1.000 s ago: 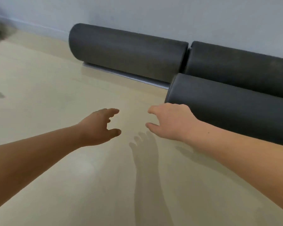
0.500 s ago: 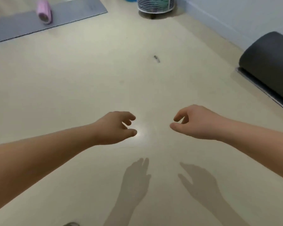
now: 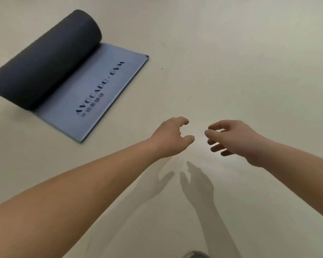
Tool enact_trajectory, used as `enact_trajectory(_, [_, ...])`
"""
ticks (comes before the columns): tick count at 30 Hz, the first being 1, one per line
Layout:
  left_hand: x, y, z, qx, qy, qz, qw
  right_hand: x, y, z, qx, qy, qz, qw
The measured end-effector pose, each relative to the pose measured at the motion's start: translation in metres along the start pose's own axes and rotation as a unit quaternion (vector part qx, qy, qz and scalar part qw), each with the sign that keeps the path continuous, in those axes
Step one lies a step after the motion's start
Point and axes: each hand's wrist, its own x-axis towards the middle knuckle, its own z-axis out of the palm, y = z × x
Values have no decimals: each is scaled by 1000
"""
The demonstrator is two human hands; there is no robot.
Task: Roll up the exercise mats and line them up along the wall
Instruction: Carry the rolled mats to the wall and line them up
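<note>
Looking down at a pale floor [image 3: 241, 53], with both bare arms stretched forward. The left hand [image 3: 171, 135] and right hand [image 3: 231, 138] hover side by side, near each other but not touching, fingers loosely curled and holding nothing. Their shadows [image 3: 194, 183] fall on the floor just below. At upper left, well apart from the hands, lies a mat [image 3: 45, 60], mostly rolled into a dark cylinder, with a blue-grey flap [image 3: 104, 84] flat on the floor bearing printed lettering. A second ago the view faced rolled mats at the wall, then swept across open floor. Now the wall is out of sight and this part-rolled mat has come into view. That suggests the person has turned to the next mat, which likely needs its rolling finished before joining the row. A dark shape [image 3: 196, 255] at the bottom edge may be a shoe, too cropped to tell.
</note>
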Motion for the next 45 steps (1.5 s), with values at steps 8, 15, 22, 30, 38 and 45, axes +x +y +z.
enact_trajectory(8, [2, -157, -193, 130, 185, -139, 964, 43, -114, 126, -9, -111, -50, 993])
enact_trajectory(15, [11, -259, -170, 157, 117, -248, 949, 53, -168, 185, -23, -159, -82, 984])
enact_trajectory(22, [31, -298, -99, 201, -34, -304, 931, 82, -176, 175, -27, -140, -63, 988])
enact_trajectory(30, [47, -305, -80, 150, 11, -314, 937, 118, -260, 170, -184, -158, -12, 970])
enact_trajectory(38, [33, -292, -104, 56, -24, -320, 945, 101, -351, 119, -367, -163, -103, 910])
enact_trajectory(45, [25, -277, -220, -5, 54, -313, 948, 150, -446, 158, -428, -208, -223, 851])
